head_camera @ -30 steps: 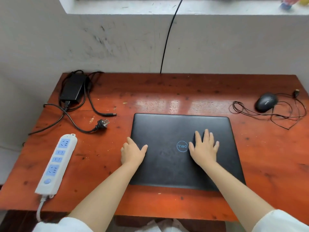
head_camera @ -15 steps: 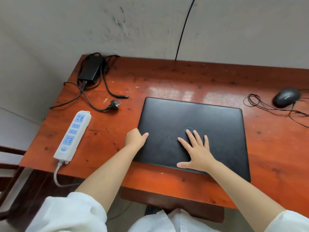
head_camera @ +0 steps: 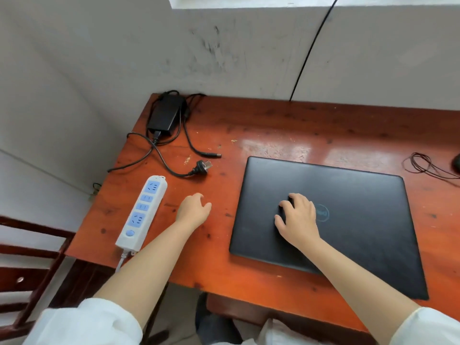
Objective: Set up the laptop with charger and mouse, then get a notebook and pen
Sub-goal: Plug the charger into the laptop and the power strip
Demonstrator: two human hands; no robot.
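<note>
A closed black laptop (head_camera: 348,207) lies on the red-brown wooden table (head_camera: 273,135). My right hand (head_camera: 297,217) rests flat on its lid, fingers spread, beside the round logo. My left hand (head_camera: 194,210) hovers over bare wood left of the laptop, fingers loosely curled and holding nothing. The black charger brick (head_camera: 165,115) sits at the table's far left corner with its cable looped; its wall plug (head_camera: 202,166) and barrel tip (head_camera: 211,155) lie loose on the wood. A white power strip (head_camera: 142,212) lies along the left edge. The mouse (head_camera: 456,163) is cut off at the right edge, beside its coiled cable (head_camera: 423,165).
A grey wall stands behind the table, with a black cable (head_camera: 308,51) running down it. A dark wooden chair (head_camera: 29,265) stands at the lower left, next to the table's left edge.
My left hand has come off the laptop's left edge and moved left over the bare table. My right hand has stayed on the lid. The view has swung left, pushing the mouse to the frame's edge.
</note>
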